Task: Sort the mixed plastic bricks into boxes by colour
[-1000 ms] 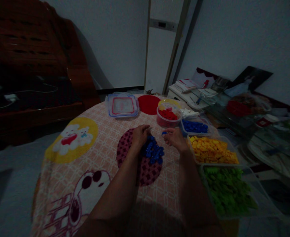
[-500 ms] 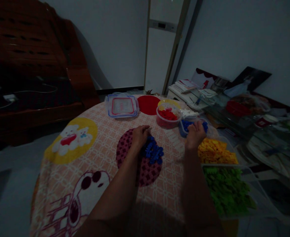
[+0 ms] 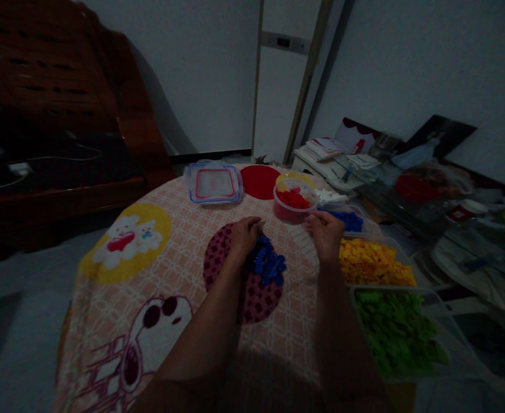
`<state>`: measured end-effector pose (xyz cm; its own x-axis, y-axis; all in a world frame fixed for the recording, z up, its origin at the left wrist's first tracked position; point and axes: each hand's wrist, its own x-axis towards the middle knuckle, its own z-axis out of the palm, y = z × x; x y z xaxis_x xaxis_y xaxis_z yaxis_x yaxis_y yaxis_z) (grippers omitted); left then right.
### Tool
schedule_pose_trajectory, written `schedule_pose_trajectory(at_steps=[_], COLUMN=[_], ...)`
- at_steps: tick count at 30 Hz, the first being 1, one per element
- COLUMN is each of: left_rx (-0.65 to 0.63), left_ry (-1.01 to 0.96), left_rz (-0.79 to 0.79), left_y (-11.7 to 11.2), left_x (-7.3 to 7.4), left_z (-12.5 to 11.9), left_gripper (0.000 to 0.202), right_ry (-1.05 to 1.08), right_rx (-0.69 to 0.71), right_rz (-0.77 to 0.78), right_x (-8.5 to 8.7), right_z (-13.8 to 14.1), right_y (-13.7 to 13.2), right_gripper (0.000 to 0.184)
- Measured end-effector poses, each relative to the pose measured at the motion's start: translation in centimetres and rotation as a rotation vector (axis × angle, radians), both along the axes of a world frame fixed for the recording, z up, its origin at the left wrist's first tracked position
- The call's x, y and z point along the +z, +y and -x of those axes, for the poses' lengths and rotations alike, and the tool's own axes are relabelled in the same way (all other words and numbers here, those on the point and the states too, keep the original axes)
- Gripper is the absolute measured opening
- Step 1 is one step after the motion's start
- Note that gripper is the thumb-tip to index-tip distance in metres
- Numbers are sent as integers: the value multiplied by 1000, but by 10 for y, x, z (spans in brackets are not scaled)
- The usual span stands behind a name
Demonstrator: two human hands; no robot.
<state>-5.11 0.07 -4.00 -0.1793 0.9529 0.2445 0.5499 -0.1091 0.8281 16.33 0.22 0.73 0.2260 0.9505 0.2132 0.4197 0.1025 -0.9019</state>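
A cluster of blue plastic building pieces (image 3: 268,263) lies on the dark red round patch of the tablecloth. My left hand (image 3: 244,236) rests at its upper left edge with the fingers drawn together; what they grip, if anything, is too dark to make out. To the right, my right hand (image 3: 327,234) is closed in a pinch above the cloth, just in front of a tub of loose blue pieces (image 3: 350,220). Anything between its fingertips is too small to tell. Beside that hand is a round clear tub (image 3: 294,213) of red pieces.
Yellow pieces (image 3: 375,261) and green pieces (image 3: 401,332) fill clear boxes along the right edge. White pieces (image 3: 330,197) lie behind the blue tub. Clear lids with blue rims (image 3: 215,198) sit at the back left. A cluttered glass table (image 3: 373,186) stands to the right.
My right hand has come left and away from the tub of blue pieces, its fingers still pinched. My left hand and the blue cluster have hardly moved.
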Motion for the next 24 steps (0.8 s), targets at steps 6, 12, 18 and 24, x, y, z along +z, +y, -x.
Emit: schedule_pose_trajectory(at_steps=[6, 12, 18, 24], left_rx=[23, 105, 125, 112], left_ry=[-77, -206, -325, -361], left_rz=[0, -8, 27, 48], left_y=[3, 8, 6, 7], left_x=[-2, -9, -7, -9], left_z=[5, 12, 11, 9], left_gripper=[38, 37, 37, 36], right_ry=[-90, -391, -523, -654], right_rx=[343, 589, 594, 592], right_rz=[327, 529, 513, 460], right_x=[0, 1, -6, -1], right_z=[16, 20, 27, 30], right_y=[-10, -20, -20, -21], right_gripper=[15, 7, 13, 7])
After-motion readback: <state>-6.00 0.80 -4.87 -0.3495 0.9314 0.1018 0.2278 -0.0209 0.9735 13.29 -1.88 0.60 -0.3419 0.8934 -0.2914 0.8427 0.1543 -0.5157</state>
